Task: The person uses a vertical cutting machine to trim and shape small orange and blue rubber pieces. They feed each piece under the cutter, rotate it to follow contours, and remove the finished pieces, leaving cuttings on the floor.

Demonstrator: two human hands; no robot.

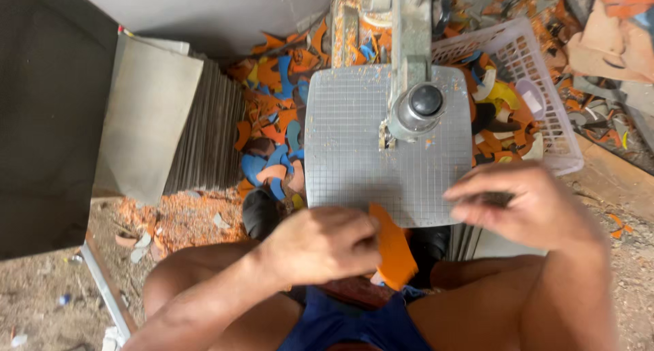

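Observation:
My left hand (323,242) grips an orange flat piece (392,249) at the near edge of a grey gridded metal table (347,147) of a cutting machine. My right hand (524,204) hovers at the table's near right corner, fingers curled over a thin dark stack (494,198); whether it grips the stack I cannot tell. The machine's round metal head (421,106) and vertical arm (412,24) stand over the table's far right part.
A white plastic basket (545,85) of orange, blue and yellow offcuts sits right of the table. More scraps (272,119) litter the floor on the left. A stack of grey sheets (163,119) lies far left. My bare knees frame the bottom.

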